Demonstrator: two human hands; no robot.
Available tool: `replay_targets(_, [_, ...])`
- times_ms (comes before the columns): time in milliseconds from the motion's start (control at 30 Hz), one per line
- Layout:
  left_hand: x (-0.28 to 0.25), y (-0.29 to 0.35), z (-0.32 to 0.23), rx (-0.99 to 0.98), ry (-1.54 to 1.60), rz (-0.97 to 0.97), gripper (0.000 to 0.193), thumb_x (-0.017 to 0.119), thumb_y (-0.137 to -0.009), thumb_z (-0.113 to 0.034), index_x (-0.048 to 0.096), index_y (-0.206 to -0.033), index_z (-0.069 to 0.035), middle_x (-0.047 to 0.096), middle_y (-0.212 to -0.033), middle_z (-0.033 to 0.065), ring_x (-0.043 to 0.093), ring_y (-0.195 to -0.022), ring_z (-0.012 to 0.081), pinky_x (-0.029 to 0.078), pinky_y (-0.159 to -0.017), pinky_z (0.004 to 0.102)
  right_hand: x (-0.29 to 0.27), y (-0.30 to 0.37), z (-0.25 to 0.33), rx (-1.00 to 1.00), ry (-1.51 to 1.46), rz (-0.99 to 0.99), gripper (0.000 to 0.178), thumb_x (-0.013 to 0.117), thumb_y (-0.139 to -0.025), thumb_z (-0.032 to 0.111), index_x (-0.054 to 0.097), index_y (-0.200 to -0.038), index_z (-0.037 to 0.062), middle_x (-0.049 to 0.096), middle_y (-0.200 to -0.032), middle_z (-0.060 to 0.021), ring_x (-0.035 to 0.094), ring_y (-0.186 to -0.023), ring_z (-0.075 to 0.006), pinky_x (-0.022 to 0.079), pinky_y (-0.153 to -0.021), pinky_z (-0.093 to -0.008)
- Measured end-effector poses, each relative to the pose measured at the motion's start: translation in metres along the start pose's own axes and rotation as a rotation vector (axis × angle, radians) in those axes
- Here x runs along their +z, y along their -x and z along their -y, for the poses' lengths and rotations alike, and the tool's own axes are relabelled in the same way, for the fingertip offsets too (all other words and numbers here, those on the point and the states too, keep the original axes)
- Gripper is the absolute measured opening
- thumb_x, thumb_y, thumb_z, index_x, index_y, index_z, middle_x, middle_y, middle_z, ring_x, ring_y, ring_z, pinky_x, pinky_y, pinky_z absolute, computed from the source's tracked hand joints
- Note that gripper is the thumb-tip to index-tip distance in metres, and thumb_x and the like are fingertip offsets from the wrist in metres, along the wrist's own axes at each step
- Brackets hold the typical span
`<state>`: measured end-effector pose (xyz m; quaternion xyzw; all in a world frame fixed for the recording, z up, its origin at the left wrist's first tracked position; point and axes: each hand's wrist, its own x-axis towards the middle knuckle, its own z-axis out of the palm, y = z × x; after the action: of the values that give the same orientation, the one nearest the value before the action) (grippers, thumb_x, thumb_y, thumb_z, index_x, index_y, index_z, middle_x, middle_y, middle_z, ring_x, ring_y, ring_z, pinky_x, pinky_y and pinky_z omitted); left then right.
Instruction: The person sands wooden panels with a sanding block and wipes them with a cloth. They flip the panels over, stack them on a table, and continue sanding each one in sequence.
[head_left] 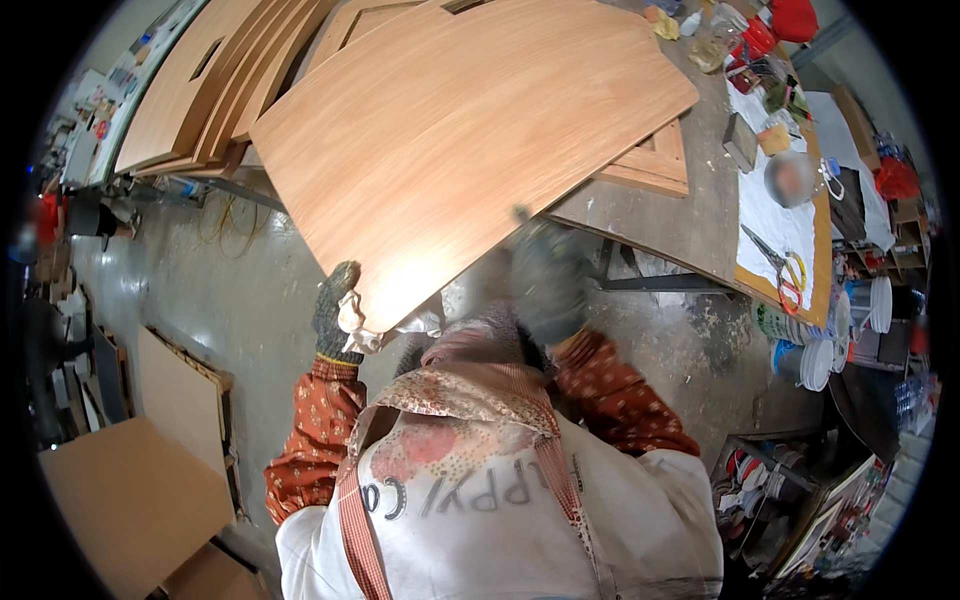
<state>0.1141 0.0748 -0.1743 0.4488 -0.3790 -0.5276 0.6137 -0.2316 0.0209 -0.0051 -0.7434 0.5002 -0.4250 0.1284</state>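
A large light wood-grain panel (470,150) slants across the table, its near left corner jutting out toward me. My left hand (335,315), in a dark knit glove, is closed at that corner. A crumpled white cloth (355,325) is bunched in its grip against the panel's edge, and more of the cloth shows beneath the near edge. My right hand (550,280), also gloved, is at the panel's near edge farther right. One fingertip shows by the edge; motion smears the other fingers, so their grip is unclear.
Under the panel lies a framed wooden piece (655,165) on the worktable (690,225). Stacked wooden panels (205,75) stand at the far left. Orange-handled scissors (782,265) lie on white paper at right. Buckets (805,360) stand below; cardboard (140,500) lies at lower left.
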Motion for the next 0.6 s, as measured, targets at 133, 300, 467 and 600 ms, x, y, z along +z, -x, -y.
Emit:
replay_targets(133, [-0.001, -0.006, -0.006, 0.008, -0.302, 0.084, 0.048, 0.03, -0.1, -0.027, 0.04, -0.133, 0.007, 0.048, -0.134, 0.0195, 0.057, -0.105, 0.0212, 0.047, -0.09, 0.0296, 0.036, 0.036, 0.025, -0.071, -0.089, 0.191, 0.041, 0.049, -0.09, 0.006, 0.045, -0.131, 0.0015, 0.062, -0.111, -0.013, 0.059, -0.074, -0.0159, 0.052, -0.066, -0.0311])
replay_targets(300, [0.021, -0.012, -0.048, 0.734, -0.861, 0.384, 0.044, 0.04, -0.098, -0.021, 0.04, -0.133, 0.005, 0.05, -0.132, 0.0175, 0.056, -0.108, 0.0202, 0.045, -0.092, 0.0293, 0.012, 0.02, -0.013, 0.178, -0.015, 0.074, 0.037, 0.05, -0.09, 0.014, 0.05, -0.125, 0.0001, 0.062, -0.11, -0.0138, 0.061, -0.082, -0.0196, 0.051, -0.075, -0.0396])
replay_targets(467, [0.029, -0.009, -0.053, 0.223, -0.761, 0.257, 0.049, 0.051, -0.094, -0.024, 0.041, -0.134, 0.002, 0.05, -0.132, 0.0152, 0.055, -0.11, 0.0214, 0.044, -0.093, 0.0319, 0.038, 0.032, 0.0, 0.005, -0.316, -0.049, 0.04, 0.051, -0.087, 0.007, 0.047, -0.126, 0.0006, 0.062, -0.106, -0.0122, 0.061, -0.084, -0.0208, 0.052, -0.075, -0.0362])
replay_targets(600, [0.0, -0.004, -0.021, 0.169, -0.594, 0.221, 0.051, 0.056, -0.091, -0.024, 0.042, -0.134, -0.002, 0.05, -0.13, 0.0139, 0.055, -0.107, 0.0214, 0.045, -0.091, 0.0316, 0.066, 0.064, 0.057, -0.293, -0.132, 0.114, 0.054, 0.045, -0.084, 0.008, 0.038, -0.137, 0.0039, 0.057, -0.109, -0.0134, 0.056, -0.084, -0.0292, 0.049, -0.074, -0.0409])
